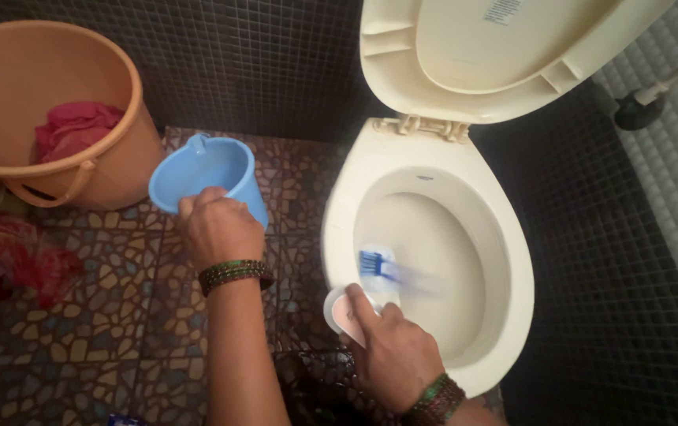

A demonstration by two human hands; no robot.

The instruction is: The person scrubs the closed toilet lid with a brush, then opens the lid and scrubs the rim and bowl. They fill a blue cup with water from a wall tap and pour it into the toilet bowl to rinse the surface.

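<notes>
Left hand grips blue mug; right hand holds, seemingly, blurred brush in toilet bowl.

An orange bucket stands on the pebble-patterned floor, well left of the cream toilet. A pink cloth lies inside the bucket. Red fabric lies just below it. Dark mosaic wall tiles rise to the bucket's right.

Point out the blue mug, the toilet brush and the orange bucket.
blue mug (211, 170): head view, on its inner wall.
toilet brush (374, 264): head view, on the blue bristles.
orange bucket (122, 150): head view, on its outer side wall.
</notes>
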